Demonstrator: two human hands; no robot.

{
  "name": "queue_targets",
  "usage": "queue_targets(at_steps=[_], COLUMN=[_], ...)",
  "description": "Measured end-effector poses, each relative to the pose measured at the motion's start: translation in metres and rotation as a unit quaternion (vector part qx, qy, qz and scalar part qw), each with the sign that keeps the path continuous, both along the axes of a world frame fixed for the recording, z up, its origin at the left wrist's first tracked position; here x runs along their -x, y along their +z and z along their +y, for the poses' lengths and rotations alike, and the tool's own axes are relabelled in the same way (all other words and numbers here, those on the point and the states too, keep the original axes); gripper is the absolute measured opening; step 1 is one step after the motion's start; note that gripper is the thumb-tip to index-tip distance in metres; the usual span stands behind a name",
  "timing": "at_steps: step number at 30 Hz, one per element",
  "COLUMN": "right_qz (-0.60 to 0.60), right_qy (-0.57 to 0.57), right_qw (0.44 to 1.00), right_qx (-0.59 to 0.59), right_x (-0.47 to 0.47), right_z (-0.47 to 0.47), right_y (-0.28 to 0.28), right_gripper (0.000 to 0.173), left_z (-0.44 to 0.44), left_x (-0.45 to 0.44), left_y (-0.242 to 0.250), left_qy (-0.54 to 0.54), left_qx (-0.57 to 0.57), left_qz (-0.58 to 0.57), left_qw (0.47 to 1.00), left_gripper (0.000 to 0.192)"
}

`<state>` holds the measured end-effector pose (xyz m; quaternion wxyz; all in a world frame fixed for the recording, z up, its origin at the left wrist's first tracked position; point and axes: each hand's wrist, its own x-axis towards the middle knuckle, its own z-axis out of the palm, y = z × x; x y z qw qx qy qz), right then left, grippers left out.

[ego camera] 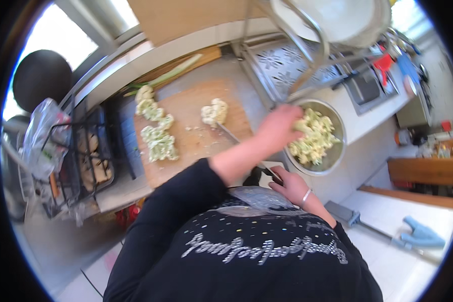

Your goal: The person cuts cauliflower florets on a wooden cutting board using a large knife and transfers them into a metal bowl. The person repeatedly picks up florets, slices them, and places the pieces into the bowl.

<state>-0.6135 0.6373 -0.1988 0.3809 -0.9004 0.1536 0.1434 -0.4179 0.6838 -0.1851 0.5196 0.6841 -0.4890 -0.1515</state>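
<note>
My left hand (279, 124) reaches across my right arm's side to a stainless steel bowl (342, 141) of cut cauliflower florets (317, 136). Its fingertips are at the heap; blur hides whether they grip a floret. Below it, my right hand (292, 187), with a bracelet at the wrist, grasps the dark handle of a kitchen knife (229, 133). The blade passes under my left forearm, its tip beside a cauliflower chunk (214, 112) on the wooden cutting board (196, 147). More cauliflower pieces (159, 143) lie in a row along the board's left side, crumbs between.
A black wire rack (115, 151) with a tray of food pieces and a plastic bag (45, 139) stands left. Behind the board lies a long pale green stalk (177, 70). A metal rack (262, 85) and a sink (364, 88) are at right.
</note>
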Motion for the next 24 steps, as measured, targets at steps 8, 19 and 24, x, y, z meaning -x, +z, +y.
queue_targets(at_steps=[8, 19, 24], right_qz=[-0.005, -0.049, -0.056], right_qy=[-0.039, -0.021, -0.006], right_qw=[0.999, 0.998, 0.998], right_qx=[-0.036, -0.017, -0.004], right_x=[-0.002, -0.014, -0.021], right_z=[0.001, -0.003, 0.003], right_y=[-0.009, -0.006, -0.006], right_gripper=[0.046, 0.051, 0.052], left_z=[0.049, 0.289, 0.272], left_x=[-0.02, -0.185, -0.178], left_y=[-0.002, -0.022, -0.039], left_qy=[0.073, 0.475, 0.248], left_qx=[0.017, -0.242, -0.291], left_qz=[-0.074, -0.121, -0.337], left_qw=[0.994, 0.837, 0.861], left_gripper=[0.039, 0.027, 0.033])
